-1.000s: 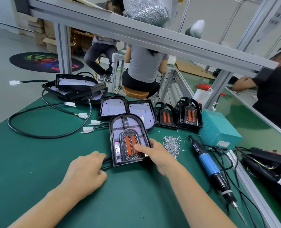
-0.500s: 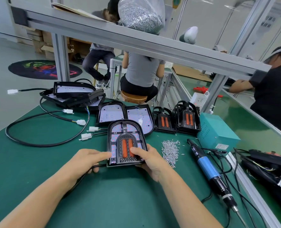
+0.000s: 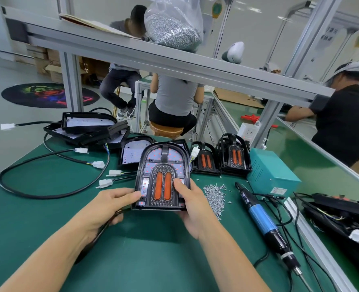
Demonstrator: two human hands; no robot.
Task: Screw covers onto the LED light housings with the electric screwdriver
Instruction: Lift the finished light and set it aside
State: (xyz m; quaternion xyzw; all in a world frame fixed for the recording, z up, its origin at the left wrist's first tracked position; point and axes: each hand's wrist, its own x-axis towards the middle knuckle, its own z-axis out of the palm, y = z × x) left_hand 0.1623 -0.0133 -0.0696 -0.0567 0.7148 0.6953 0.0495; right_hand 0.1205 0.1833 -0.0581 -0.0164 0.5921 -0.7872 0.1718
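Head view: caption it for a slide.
Both hands hold an LED light housing; the electric screwdriver lies unused.

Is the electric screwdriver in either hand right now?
No. The electric screwdriver lies on the mat, while the left hand and right hand hold the light housing.

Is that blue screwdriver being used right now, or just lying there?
Lying idle. The electric screwdriver rests flat on the green mat; the left hand and right hand both grip the light housing.
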